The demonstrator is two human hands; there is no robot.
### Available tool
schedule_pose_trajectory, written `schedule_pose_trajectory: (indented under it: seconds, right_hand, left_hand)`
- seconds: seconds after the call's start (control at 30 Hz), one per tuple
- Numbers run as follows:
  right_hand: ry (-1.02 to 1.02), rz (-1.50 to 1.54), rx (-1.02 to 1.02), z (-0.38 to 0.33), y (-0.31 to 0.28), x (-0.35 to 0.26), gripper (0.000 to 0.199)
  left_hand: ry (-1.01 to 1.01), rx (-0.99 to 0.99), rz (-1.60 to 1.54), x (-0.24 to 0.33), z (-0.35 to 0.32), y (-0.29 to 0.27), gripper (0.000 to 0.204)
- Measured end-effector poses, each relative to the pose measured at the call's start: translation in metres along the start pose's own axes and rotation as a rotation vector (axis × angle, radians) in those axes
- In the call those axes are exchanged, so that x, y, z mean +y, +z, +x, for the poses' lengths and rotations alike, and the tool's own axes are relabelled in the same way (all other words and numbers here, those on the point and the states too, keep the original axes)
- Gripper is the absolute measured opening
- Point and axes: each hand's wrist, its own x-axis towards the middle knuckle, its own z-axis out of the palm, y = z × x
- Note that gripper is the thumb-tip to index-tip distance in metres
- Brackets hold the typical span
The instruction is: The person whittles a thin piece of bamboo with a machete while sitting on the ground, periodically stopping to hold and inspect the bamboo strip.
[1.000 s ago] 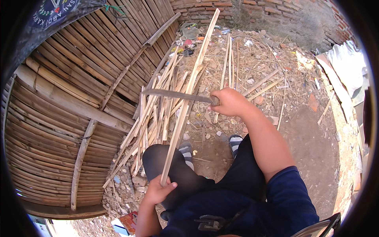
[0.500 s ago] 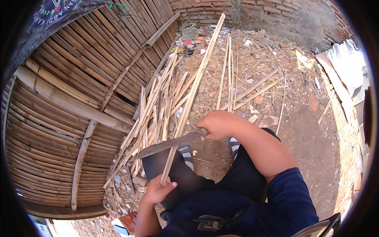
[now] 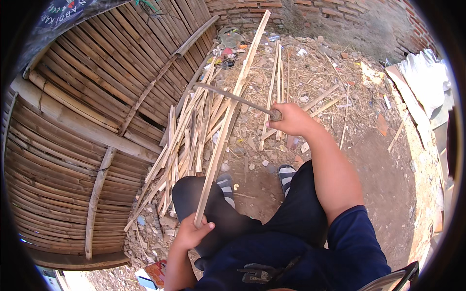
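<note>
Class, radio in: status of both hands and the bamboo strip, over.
Left hand grips long bamboo strip at its lower end. Right hand holds blade raised across it. Strip pile alongside.

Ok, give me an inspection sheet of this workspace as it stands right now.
Surface: bare dirt ground, strewn with chips and straw.
Job's things: long pale bamboo strip, tilted; long dark curved blade raised above it.
Clutter: pile of split bamboo slats; litter by the brick wall.
Grippers: left hand grips the strip's lower end; right hand grips the blade's handle.
Cables: nothing seen.
Surroundings: woven bamboo panel at left; white sheeting at right.
</note>
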Motion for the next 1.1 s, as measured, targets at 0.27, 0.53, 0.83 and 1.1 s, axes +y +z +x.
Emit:
schedule_pose_trajectory:
  seconds: [0.27, 0.53, 0.83, 1.1]
  right_hand:
    - [-0.413, -0.135, -0.434, -0.012, 0.055, -0.073, 0.040]
    - [-0.147, -0.169, -0.198, 0.004, 0.011, -0.034, 0.046]
    - [-0.199, -0.163, -0.237, -0.004, 0.023, -0.053, 0.041]
    - [-0.352, -0.224, -0.323, -0.009, 0.033, -0.071, 0.038]
  left_hand:
    - [-0.081, 0.008, 0.068, 0.004, -0.005, -0.009, 0.027]
    - [-0.040, 0.028, 0.002, 0.008, 0.003, 0.006, 0.035]
    - [-0.046, -0.024, 0.009, 0.003, -0.002, -0.011, 0.033]
    - [0.037, -0.025, -0.047, 0.000, -0.004, -0.007, 0.027]
